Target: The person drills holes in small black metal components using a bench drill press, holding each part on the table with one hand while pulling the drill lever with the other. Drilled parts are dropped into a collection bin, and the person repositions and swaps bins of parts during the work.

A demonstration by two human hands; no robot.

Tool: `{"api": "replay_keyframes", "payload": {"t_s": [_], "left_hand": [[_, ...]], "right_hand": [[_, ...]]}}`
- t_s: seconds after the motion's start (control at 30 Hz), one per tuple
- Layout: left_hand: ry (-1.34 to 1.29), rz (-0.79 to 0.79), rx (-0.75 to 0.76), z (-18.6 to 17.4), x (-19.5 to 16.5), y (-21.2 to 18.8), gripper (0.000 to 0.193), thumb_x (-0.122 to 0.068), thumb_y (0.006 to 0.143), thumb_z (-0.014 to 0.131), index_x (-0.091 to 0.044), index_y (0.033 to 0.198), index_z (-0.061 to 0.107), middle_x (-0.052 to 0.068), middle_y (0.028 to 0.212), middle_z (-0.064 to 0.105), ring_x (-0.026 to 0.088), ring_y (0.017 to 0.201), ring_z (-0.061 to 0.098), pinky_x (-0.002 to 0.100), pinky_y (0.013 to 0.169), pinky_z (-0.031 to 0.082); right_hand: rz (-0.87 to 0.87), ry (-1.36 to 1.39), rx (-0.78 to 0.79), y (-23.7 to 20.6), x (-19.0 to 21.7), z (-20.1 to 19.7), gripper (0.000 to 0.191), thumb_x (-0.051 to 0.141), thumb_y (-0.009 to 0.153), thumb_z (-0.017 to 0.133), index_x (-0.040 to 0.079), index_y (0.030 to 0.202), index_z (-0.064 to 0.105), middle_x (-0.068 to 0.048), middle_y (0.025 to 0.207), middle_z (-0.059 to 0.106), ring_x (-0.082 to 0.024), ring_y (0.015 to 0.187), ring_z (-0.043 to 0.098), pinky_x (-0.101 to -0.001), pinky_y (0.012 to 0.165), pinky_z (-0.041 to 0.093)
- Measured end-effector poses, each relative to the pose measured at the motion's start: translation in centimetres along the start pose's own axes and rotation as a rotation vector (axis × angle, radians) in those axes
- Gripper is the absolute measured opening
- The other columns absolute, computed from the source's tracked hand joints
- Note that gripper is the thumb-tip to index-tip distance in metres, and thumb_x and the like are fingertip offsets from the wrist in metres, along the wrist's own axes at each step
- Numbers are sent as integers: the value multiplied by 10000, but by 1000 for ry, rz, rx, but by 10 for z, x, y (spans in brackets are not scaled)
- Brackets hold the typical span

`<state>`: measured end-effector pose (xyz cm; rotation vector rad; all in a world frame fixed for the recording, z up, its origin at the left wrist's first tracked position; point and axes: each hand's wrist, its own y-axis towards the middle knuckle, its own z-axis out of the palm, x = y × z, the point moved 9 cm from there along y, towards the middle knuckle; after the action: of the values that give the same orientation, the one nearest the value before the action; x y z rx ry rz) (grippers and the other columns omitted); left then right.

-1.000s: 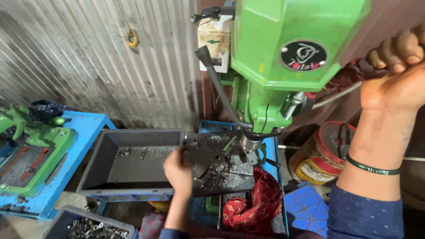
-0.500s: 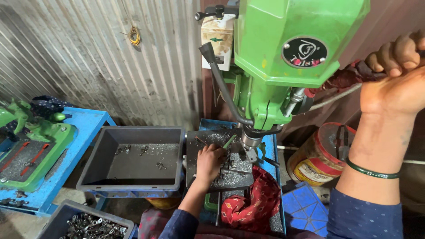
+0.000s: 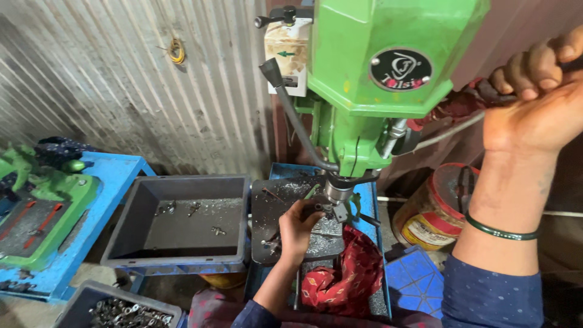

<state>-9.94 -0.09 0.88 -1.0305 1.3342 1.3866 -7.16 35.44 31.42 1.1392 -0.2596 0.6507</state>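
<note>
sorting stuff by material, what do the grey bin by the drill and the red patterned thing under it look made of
Grey rectangular bin: likely moulded plastic, matt, with thick rounded rims. Red patterned cloth: soft fabric, folded and creased. The left hand rests on a metal plate strewn with bright shavings; the right hand grips the feed handle.

Two hands are in view: the left hand (image 3: 299,228) under the drill chuck and the right hand (image 3: 537,103) up on a feed lever. One green drill press (image 3: 388,79) stands in the middle. Two grey trays show: one big tray (image 3: 182,258) holding three small metal parts (image 3: 193,209), and one tray of many parts (image 3: 124,313), too many to count. One red cloth (image 3: 346,276), one tin can (image 3: 434,209), one green bangle (image 3: 501,232).
</note>
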Motion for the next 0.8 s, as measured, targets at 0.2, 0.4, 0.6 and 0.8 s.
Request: {"api": "replay_keyframes", "payload": {"t_s": [0.2,0.4,0.6,0.8], "left_hand": [[65,-13,-41,9,0,0,222,-61,775,870,17,934,736,77,834,790,106,741,687,253,688,560],[321,176,-76,13,-32,-1,277,-178,756,871,-63,989,775,87,926,793,189,814,775,323,726,581],[535,287,-85,8,-41,3,262,-266,759,847,-98,950,786,91,919,782,300,866,736,410,769,551],[641,348,-100,11,-27,7,280,-296,755,843,-100,939,763,75,889,768,291,866,721,425,789,510]], "right_hand": [[-18,-38,7,-3,2,4,349,377,1186,343,139,951,440,51,687,267,-86,590,200,-247,617,189],[-23,-6,-11,-7,4,3,373,385,1169,377,146,883,396,36,660,271,-96,562,203,-263,601,204],[-167,-78,-122,-97,29,12,421,421,1127,407,161,800,352,21,591,272,-109,515,214,-289,582,231],[-252,-173,-192,-160,22,-15,362,435,990,383,189,736,312,11,493,266,-148,499,217,-343,589,304]]}}
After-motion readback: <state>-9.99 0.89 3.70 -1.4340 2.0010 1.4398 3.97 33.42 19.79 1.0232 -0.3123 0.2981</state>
